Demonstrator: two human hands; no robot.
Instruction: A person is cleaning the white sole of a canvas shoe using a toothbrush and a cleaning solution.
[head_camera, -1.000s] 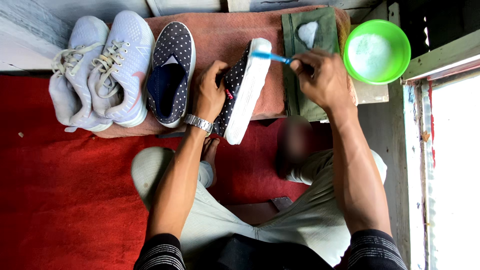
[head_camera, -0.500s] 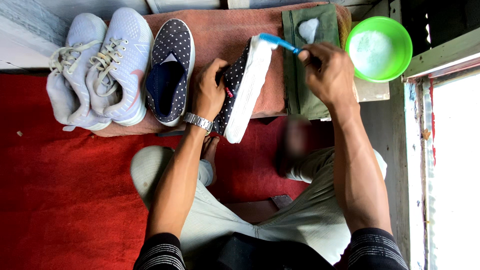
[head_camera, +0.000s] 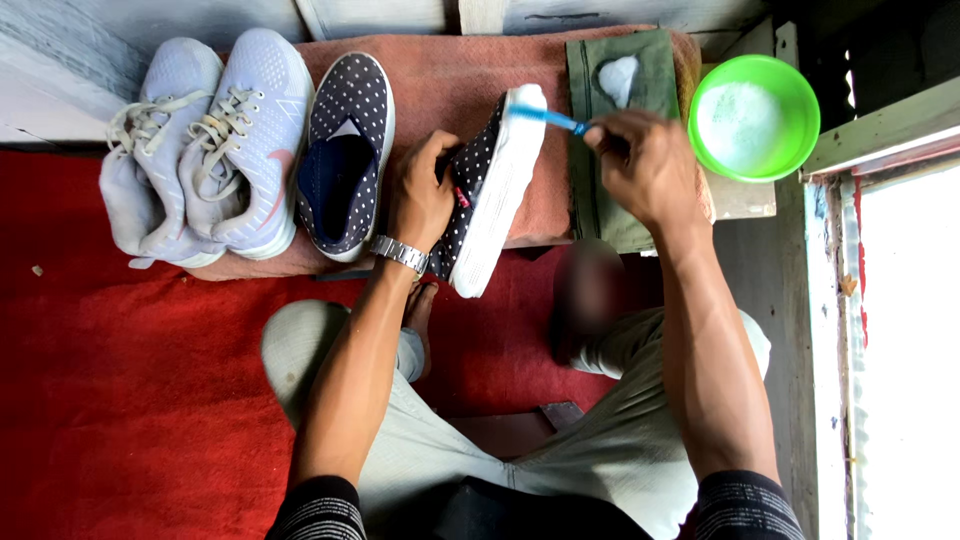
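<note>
Since half a second ago, the right hand (head_camera: 650, 165) has drawn back from the tilted shoe (head_camera: 490, 190), so the blue toothbrush (head_camera: 545, 115) now scrubs its white sole near the toe. Its grip is clenched around the brush handle. The left hand (head_camera: 420, 195), wrist bent, grasps the shoe on edge, right of its spotted partner (head_camera: 345, 150).

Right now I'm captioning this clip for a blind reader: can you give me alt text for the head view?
Seen from above, the left hand tilts a dark polka-dot shoe on its side while the right hand holds a blue toothbrush to its white sole. Its mate and two pale sneakers lie to the left, a green bowl to the right.
</note>
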